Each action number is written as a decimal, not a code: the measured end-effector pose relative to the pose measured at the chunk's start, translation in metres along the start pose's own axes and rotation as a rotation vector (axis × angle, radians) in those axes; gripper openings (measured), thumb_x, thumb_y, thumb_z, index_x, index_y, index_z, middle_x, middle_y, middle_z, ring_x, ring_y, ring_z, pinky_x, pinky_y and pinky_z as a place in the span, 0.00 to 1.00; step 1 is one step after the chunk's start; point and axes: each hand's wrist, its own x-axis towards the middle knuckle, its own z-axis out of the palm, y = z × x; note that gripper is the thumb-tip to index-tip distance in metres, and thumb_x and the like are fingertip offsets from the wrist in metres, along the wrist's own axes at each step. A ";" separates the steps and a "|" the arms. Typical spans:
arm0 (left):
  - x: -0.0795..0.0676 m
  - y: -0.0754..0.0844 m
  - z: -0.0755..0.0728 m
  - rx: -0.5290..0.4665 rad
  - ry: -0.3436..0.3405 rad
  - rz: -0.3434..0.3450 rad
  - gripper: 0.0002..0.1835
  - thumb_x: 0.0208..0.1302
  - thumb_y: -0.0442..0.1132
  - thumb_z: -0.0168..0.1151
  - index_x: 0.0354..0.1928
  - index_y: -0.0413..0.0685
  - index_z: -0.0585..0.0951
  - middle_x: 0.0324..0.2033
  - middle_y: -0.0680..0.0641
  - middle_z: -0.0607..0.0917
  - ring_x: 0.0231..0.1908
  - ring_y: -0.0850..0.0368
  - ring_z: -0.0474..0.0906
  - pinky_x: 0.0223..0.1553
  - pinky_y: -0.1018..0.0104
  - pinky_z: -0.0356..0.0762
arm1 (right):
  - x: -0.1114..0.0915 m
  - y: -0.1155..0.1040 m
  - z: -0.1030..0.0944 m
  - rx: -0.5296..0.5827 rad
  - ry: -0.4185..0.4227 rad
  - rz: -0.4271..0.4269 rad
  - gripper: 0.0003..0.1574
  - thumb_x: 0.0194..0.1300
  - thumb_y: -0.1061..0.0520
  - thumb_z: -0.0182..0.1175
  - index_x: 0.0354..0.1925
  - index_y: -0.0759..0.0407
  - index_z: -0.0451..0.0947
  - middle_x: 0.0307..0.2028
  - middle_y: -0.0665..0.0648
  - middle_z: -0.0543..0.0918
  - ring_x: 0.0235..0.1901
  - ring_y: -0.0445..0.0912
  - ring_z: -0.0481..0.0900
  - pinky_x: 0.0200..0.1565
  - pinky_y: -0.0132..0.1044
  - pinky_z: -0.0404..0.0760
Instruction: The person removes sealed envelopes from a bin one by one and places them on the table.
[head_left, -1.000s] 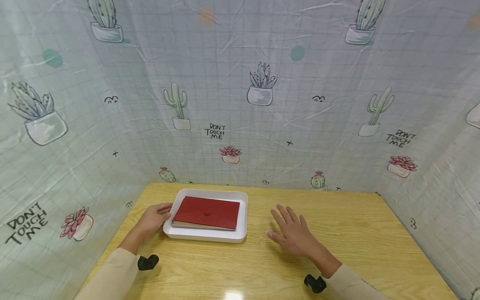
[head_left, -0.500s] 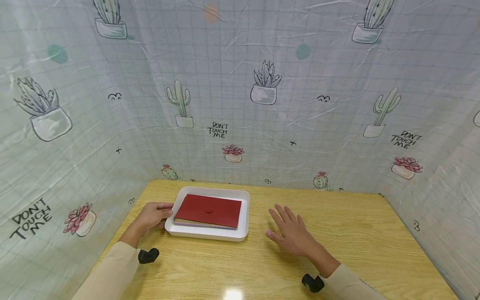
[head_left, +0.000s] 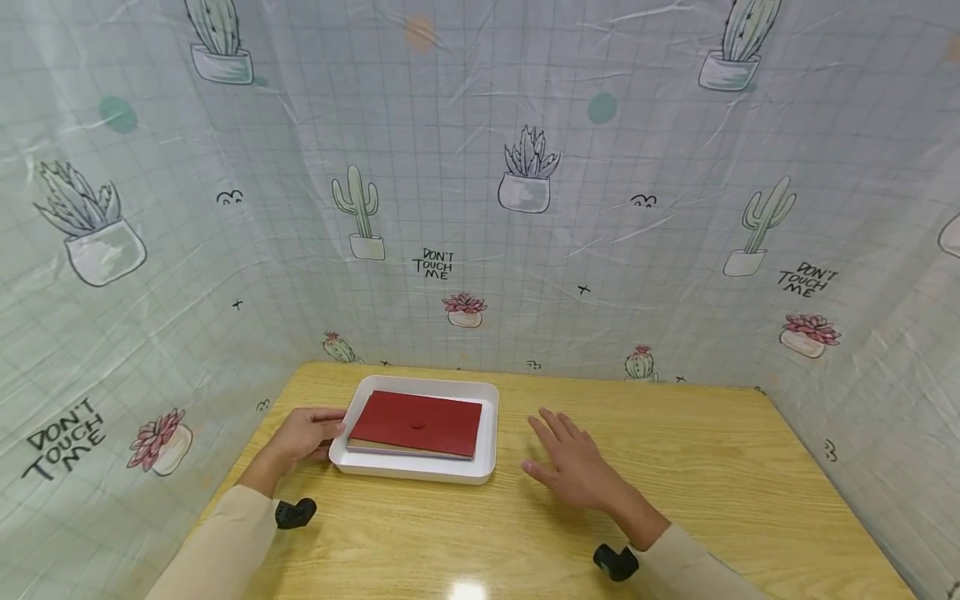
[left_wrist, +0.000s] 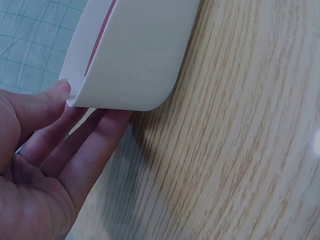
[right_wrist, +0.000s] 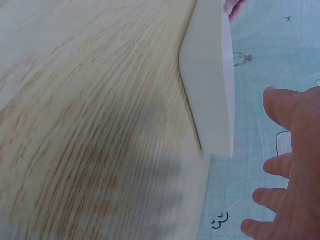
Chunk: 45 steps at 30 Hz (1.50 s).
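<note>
Tray (head_left: 411, 475) is on the table (head_left: 420, 533), left of centre, red folder (head_left: 417, 422) inside; only change I spot is the right hand (head_left: 573, 468) drifting a touch nearer it, so I'd say the left hand (head_left: 302, 433) alone has charge of it; left thumb's on the rim, seemingly pinching against fingers whose tips are hidden; right fingers are spread loose, holding nothing.

Before you lies a wood-grained worktop (head_left: 435, 525). Behind it and along both sides you see gridded sheeting (head_left: 450, 125) printed with cacti (head_left: 363, 212).
</note>
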 end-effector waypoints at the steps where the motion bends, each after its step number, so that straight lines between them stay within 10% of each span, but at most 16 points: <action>1: 0.000 -0.001 0.000 -0.005 -0.003 0.000 0.26 0.79 0.39 0.58 0.72 0.34 0.73 0.67 0.29 0.78 0.53 0.52 0.86 0.42 0.61 0.88 | 0.001 -0.001 0.000 0.006 0.003 -0.004 0.48 0.77 0.37 0.58 0.82 0.57 0.56 0.82 0.65 0.54 0.81 0.69 0.50 0.72 0.79 0.52; 34: -0.002 -0.002 -0.004 -0.042 -0.025 -0.012 0.26 0.80 0.37 0.56 0.74 0.32 0.70 0.69 0.27 0.75 0.56 0.47 0.85 0.45 0.59 0.90 | 0.027 -0.042 0.008 0.248 0.001 -0.016 0.45 0.78 0.40 0.57 0.81 0.57 0.57 0.81 0.64 0.58 0.81 0.63 0.55 0.77 0.67 0.60; 45: 0.000 -0.005 -0.004 -0.046 -0.029 -0.007 0.26 0.79 0.38 0.57 0.74 0.33 0.71 0.68 0.28 0.76 0.55 0.49 0.85 0.45 0.59 0.89 | 0.045 -0.061 0.017 0.533 0.050 0.122 0.40 0.77 0.47 0.60 0.78 0.60 0.63 0.77 0.65 0.67 0.73 0.64 0.69 0.68 0.60 0.76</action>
